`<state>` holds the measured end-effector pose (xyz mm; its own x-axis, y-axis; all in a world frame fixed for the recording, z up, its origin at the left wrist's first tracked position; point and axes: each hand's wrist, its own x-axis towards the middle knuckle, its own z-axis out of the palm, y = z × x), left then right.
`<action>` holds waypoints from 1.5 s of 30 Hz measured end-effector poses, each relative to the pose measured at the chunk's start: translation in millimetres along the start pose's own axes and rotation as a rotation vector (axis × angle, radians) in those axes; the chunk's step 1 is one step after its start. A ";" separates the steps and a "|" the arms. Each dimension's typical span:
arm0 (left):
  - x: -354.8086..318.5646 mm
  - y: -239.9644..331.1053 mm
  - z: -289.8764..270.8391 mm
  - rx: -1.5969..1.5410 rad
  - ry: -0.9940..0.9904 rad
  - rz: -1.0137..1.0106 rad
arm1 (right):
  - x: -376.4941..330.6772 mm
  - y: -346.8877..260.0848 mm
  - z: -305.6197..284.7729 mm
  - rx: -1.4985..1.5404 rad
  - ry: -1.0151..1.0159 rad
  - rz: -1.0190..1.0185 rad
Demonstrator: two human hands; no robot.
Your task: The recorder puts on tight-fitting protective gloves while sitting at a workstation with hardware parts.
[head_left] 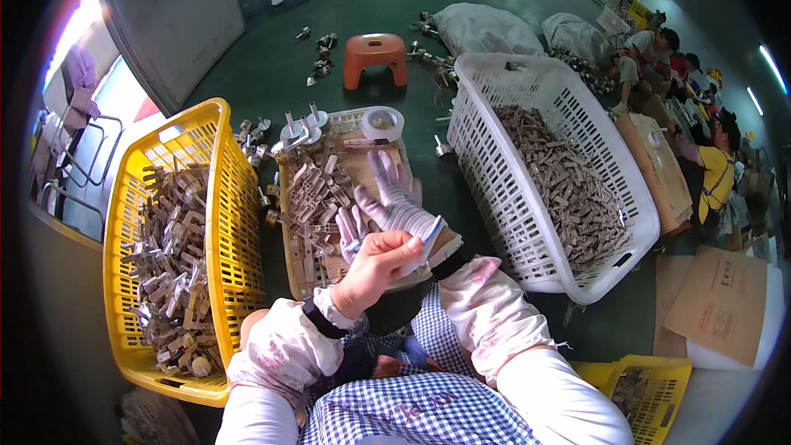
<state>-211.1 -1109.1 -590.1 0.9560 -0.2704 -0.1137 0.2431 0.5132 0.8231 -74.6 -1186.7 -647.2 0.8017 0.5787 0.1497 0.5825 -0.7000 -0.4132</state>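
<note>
My right hand (394, 198) wears a striped knit glove and is raised with its fingers spread, holding nothing. My bare left hand (371, 268) pinches the cuff of that glove (424, 235) at the wrist. The fingers of a second glove (350, 232) stick out just left of my left hand; I cannot tell whether it is held or lying there. Both hands hover over a flat yellow tray (288, 235) of grey metal parts on my lap side.
A yellow basket (218, 198) of metal parts stands at my left, a large white basket (494, 74) of similar parts at my right. A tape roll (382, 122) lies on the tray's far end. Beyond are an orange stool (375, 53), sacks, cardboard (721, 301) and seated people (715, 166).
</note>
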 end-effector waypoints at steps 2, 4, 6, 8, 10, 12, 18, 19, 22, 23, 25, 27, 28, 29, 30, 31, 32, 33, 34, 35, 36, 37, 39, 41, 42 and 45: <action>2.4 4.3 1.3 0.076 0.060 0.009 | 6.2 11.3 2.6 -1.523 0.298 0.040; 9.0 5.1 -11.7 0.115 0.215 0.087 | 10.1 15.1 -2.7 -2.280 0.440 0.061; 16.6 -5.8 -16.2 0.362 0.238 0.322 | 11.3 -8.0 -29.9 -3.436 -0.201 -0.270; 21.8 -3.9 -2.2 1.017 0.369 0.478 | 8.2 -3.7 -38.9 -3.918 -0.793 -0.511; 26.6 -7.7 -4.5 0.889 0.413 0.428 | 7.3 -6.2 -37.2 -3.954 -1.017 -0.237; 25.1 -1.9 -8.6 1.200 0.443 0.430 | 6.1 -16.1 -43.5 -3.980 -1.195 -0.205; 21.4 8.4 -2.5 1.005 0.325 0.430 | 1.3 -18.9 -57.4 -4.105 -1.239 0.126; 20.6 6.9 -4.3 1.119 0.357 0.461 | 1.6 -19.4 -57.0 -4.107 -1.238 0.122; 19.7 7.0 -7.6 1.278 0.416 0.445 | 1.6 -23.3 -57.2 -4.213 -1.322 0.198; 19.8 8.5 -8.8 1.342 0.428 0.425 | -0.6 -26.0 -58.6 -4.245 -1.351 0.327; 20.7 9.9 -8.7 1.404 0.440 0.404 | -2.6 -26.9 -62.0 -4.287 -1.360 0.495; 23.4 9.5 -5.0 1.397 0.430 0.433 | -2.8 -24.3 -56.6 -4.295 -1.376 0.373; 23.4 8.3 -7.3 1.399 0.433 0.431 | -2.3 -24.4 -52.7 -4.298 -1.385 0.246; 24.2 5.8 -10.6 1.489 0.415 0.467 | -1.5 -24.4 -48.9 -4.316 -1.345 0.157; 24.1 4.3 -12.8 1.578 0.395 0.502 | -2.0 -24.8 -44.8 -4.317 -1.338 0.159; 21.1 4.8 -9.9 1.576 0.395 0.501 | -4.1 -29.4 -45.9 -4.319 -1.355 -0.171; 15.7 5.9 -5.2 1.621 0.336 0.467 | -6.2 -31.9 -46.3 -4.293 -1.362 -0.501; 12.8 6.2 -2.7 1.664 0.277 0.432 | -7.4 -26.2 -40.8 -4.302 -1.017 -0.653; 10.8 4.7 -2.8 1.661 0.272 0.432 | -10.3 -22.1 -32.7 -4.299 -1.028 -0.663; 13.8 4.2 -6.9 1.664 0.248 0.371 | -7.6 -18.8 -25.3 -4.313 -1.180 -0.669; 16.2 4.4 -10.4 1.666 0.225 0.309 | -5.7 -14.9 -18.7 -4.318 -1.339 -0.675; 16.7 6.0 -9.8 1.662 0.229 0.309 | -7.4 -16.7 -19.2 -4.317 -1.445 -0.679; 18.3 9.5 -7.4 1.565 0.347 0.184 | -2.0 -16.3 -24.0 -4.289 -1.483 -0.477; 16.2 11.7 -7.4 1.433 0.379 0.199 | 1.4 -24.6 -36.1 -4.206 -1.646 -0.243; 15.2 11.5 -7.4 1.307 0.400 0.219 | 0.2 -28.3 -40.7 -4.217 -1.619 -0.248; 19.9 3.8 -14.4 1.229 0.454 0.217 | 0.0 -34.6 -55.4 -4.229 -1.982 -0.034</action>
<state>-188.7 -1100.8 -597.2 0.9843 0.1409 0.1064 0.0039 -0.6197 0.7848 -87.3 -1185.7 -583.1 0.9447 0.0104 0.3278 0.2779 0.5053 -0.8170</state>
